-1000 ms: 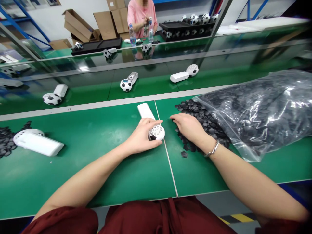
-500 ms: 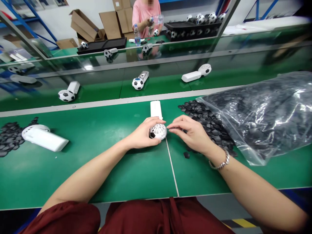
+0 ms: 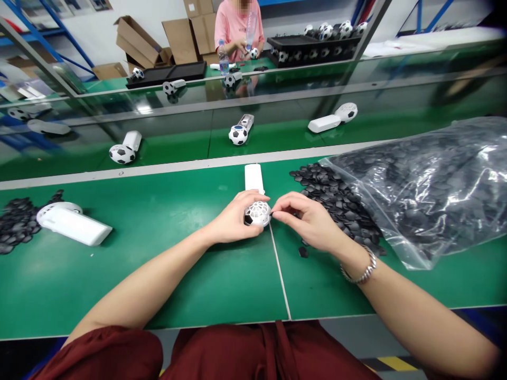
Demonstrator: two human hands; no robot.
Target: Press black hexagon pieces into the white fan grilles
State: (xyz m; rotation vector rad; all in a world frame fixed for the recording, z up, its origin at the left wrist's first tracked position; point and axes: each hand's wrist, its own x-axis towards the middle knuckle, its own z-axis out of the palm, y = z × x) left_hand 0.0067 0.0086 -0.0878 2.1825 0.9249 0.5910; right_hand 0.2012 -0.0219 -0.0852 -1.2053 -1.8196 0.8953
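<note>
A white handheld fan [image 3: 254, 177] with a football-patterned head lies on the green bench, its handle pointing away from me. My left hand [image 3: 237, 214] grips the round head, thumb on the near side and fingers on the far side. At the head's right edge, my right hand [image 3: 307, 217] pinches a small black pentagon piece [image 3: 271, 214] between thumb and forefinger, touching or almost touching the head. Beside that hand spreads a heap of black pieces [image 3: 336, 195]. One loose piece [image 3: 303, 252] lies nearer to me.
A clear plastic bag [image 3: 431, 184] full of black pieces lies at right. Another white fan [image 3: 75, 224] rests by a second heap [image 3: 18, 221] at left. Beyond the bench edge, a belt [image 3: 174, 142] carries several football fans. A person [image 3: 240, 26] in pink works across it.
My right hand has come left from the heap with a black piece to the fan head. My left hand has kept its hold. Fans on the belt have shifted right.
</note>
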